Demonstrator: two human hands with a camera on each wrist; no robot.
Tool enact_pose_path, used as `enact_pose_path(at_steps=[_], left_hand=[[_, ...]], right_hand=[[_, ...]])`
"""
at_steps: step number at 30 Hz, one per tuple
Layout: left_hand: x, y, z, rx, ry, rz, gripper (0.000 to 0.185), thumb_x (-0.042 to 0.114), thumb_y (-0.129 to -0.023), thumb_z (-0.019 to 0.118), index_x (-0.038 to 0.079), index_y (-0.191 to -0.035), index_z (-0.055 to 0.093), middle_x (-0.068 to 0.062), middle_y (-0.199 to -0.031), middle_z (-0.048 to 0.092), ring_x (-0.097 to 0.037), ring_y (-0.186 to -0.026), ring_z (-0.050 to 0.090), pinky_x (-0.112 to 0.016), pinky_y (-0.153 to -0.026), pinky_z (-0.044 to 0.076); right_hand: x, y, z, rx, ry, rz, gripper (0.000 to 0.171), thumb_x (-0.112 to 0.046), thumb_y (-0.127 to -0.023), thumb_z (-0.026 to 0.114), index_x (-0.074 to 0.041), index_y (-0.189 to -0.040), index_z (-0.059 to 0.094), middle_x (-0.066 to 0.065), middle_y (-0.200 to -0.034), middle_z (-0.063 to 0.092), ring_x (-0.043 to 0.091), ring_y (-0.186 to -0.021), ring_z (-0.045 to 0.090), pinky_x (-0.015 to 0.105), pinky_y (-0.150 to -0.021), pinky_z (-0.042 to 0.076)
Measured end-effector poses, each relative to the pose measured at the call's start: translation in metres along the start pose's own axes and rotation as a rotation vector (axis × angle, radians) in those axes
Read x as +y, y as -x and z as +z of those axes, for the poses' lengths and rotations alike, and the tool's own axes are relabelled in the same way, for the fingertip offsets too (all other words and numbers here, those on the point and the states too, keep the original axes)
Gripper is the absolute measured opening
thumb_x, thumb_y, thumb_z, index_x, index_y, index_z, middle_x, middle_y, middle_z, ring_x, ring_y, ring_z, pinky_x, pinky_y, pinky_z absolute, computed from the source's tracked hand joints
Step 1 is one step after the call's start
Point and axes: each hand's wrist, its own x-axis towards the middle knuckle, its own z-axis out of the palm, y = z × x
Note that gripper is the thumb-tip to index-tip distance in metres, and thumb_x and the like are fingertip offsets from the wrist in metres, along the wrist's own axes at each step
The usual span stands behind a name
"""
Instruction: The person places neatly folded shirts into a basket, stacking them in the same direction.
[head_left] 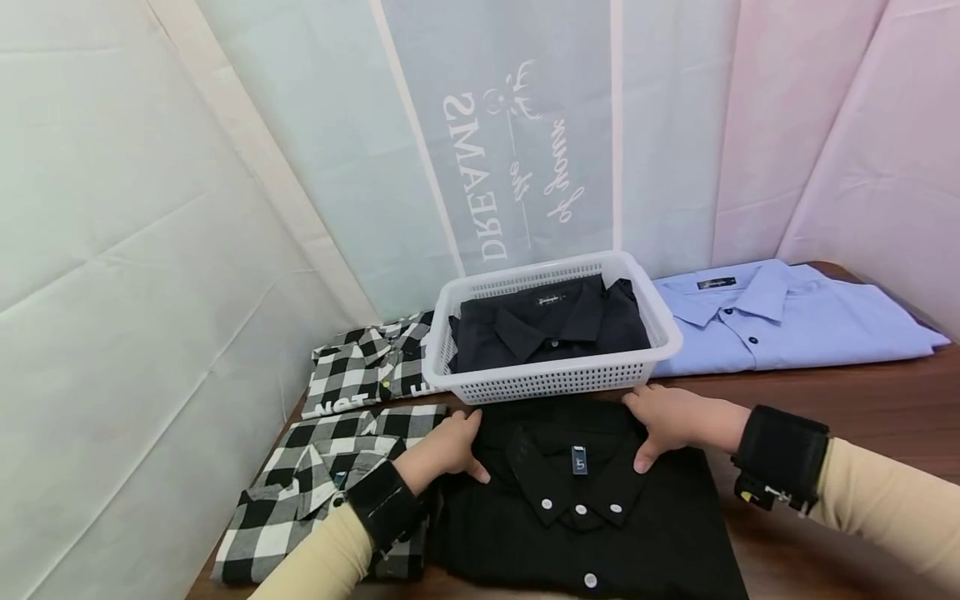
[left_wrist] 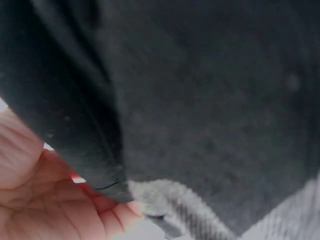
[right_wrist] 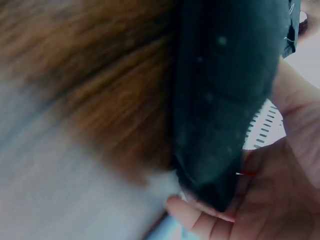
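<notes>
While both hands, left hand (head_left: 442,454) and right hand (head_left: 671,421), grip the folded black shirt (head_left: 581,508) with fingers curled under its edges, lift evenly toward the basket (head_left: 555,379) at twelve o'clock.

A white basket (head_left: 555,379) with a dark shirt (head_left: 547,325) is seen at the table's (head_left: 862,408) back edge, between checked shirts (head_left: 360,375) and a blue shirt (head_left: 787,321).

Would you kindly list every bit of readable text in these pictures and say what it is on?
"DREAMS": mirrored, sideways, on the backdrop.
Cursive script beside it: not reliably readable.
"NOT", partly hidden: on the far plaid shirt.
Neck labels on the basket shirt, the blue shirt and the black shirt that both hands grip: too small to read.
</notes>
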Motion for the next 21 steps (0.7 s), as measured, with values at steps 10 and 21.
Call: enact_pose_path(at_steps=[10,21], left_hand=[[0.004,-0.007,0.000,-0.003,0.020,-0.064,0.062,0.030,-0.064,0.083,0.002,-0.114,0.059,-0.014,-0.111,0.060,-0.031,-0.102,0.056,-0.050,-0.092,0.039],[-0.007,0.017,-0.013,0.076,0.264,0.024,0.048,0.026,-0.067,0.079,0.004,-0.108,0.065,-0.008,-0.101,0.064,-0.025,-0.088,0.059,-0.042,-0.083,0.045]], right_hand=[[-0.003,0.007,0.005,0.008,-0.169,0.052,0.042,-0.036,-0.065,0.079,-0.007,-0.089,0.059,0.000,-0.075,0.056,0.015,-0.066,0.053,0.031,-0.059,0.043],[0.007,0.029,0.006,0.170,-0.383,-0.096,0.045,-0.026,-0.079,0.070,0.002,-0.113,0.057,0.011,-0.103,0.062,0.022,-0.089,0.060,0.034,-0.071,0.049]])
